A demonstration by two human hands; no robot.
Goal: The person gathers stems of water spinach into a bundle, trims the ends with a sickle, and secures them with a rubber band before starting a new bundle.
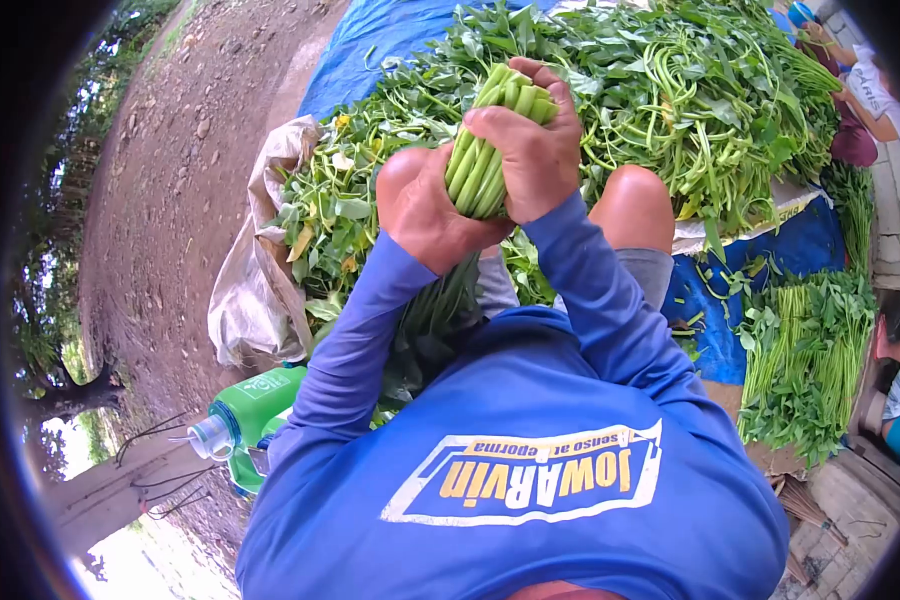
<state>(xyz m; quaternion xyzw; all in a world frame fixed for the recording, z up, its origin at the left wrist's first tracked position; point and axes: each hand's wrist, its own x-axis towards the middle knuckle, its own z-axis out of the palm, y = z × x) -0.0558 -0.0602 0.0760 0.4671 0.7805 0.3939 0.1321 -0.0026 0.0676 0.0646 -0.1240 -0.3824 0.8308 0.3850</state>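
Before the heap of greens (670, 90), over the lap, a bundle of stalks (490, 140) is held upright, cut ends up. The left hand (425, 210) is wrapped low on it and the right hand (535, 150) higher; both grips are clamped on the stalks. Step judged: stalks being gathered and evened into a bunch. The next move calls for one grip held tight if the other is freed. Room is tight: heap just beyond, sack (250, 290) and green bottle (255, 405) left of the heap, tied bunches (810, 350) right of it. Bare dirt (160, 180) is seen farther left.
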